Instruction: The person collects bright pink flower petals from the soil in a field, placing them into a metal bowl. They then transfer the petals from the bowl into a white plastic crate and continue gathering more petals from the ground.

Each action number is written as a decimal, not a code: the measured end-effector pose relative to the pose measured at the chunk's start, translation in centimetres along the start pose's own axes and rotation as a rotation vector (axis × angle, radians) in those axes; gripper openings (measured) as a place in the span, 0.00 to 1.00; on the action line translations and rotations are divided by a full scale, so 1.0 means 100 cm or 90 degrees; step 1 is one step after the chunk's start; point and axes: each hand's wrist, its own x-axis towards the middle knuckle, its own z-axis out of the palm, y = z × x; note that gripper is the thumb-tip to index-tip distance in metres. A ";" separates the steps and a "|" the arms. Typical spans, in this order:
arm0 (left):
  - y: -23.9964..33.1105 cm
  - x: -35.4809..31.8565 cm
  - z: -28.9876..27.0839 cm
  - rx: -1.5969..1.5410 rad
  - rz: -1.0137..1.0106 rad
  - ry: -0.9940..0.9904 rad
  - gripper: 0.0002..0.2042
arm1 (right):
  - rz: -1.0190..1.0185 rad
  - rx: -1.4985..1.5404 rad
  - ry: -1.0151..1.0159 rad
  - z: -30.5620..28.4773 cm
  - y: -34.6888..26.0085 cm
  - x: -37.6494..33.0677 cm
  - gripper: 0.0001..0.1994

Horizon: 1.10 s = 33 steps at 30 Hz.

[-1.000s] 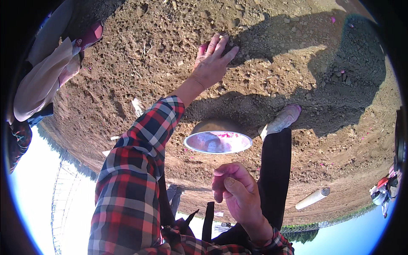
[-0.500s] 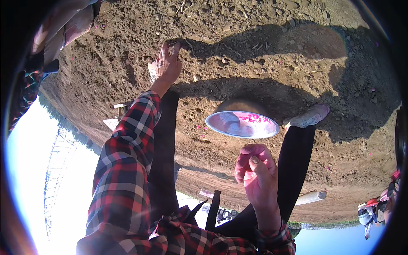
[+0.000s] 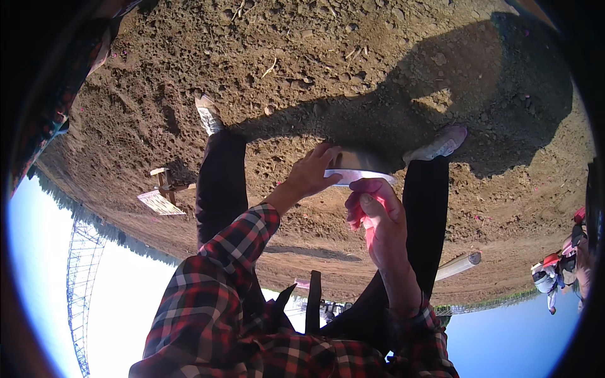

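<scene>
The metal bowl point(image 3: 364, 165) stands tilted between my legs, its inside mostly out of sight now. My left hand point(image 3: 309, 173) is at its left edge, thumb on the rim and fingers along the outer side. Just nearer than the bowl is my right hand point(image 3: 381, 217), stained pink, its fingers curled in against the thumb. Whatever lies within those fingers is hidden. Loose brown soil point(image 3: 296, 82) spreads all around.
My left shoe point(image 3: 208, 114) and right shoe point(image 3: 438, 143) stand on the soil either side of the bowl. A small wooden stand point(image 3: 165, 186) is at the left. A pale cylinder point(image 3: 459, 266) lies at the right. Other people point(image 3: 554, 271) are at the far right.
My left hand has come back from the soil at the far left to the bowl's rim. The bowl has tipped so less of its inside shows. My right hand stays curled, a little farther forward.
</scene>
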 end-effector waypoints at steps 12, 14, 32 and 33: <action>0.007 -0.028 -0.055 0.019 -0.187 -0.027 0.21 | -0.243 -0.893 0.314 -0.094 0.019 -0.159 0.13; 0.031 -0.054 -0.079 -0.059 -0.160 0.026 0.22 | -0.270 -0.895 0.324 -0.102 0.021 -0.162 0.13; 0.159 -0.268 -0.057 -0.221 -0.200 0.158 0.33 | -0.286 -1.044 0.273 -0.138 -0.026 -0.146 0.09; 0.151 -0.271 -0.059 -0.195 -0.185 0.162 0.33 | -0.292 -1.057 0.281 -0.131 -0.026 -0.143 0.09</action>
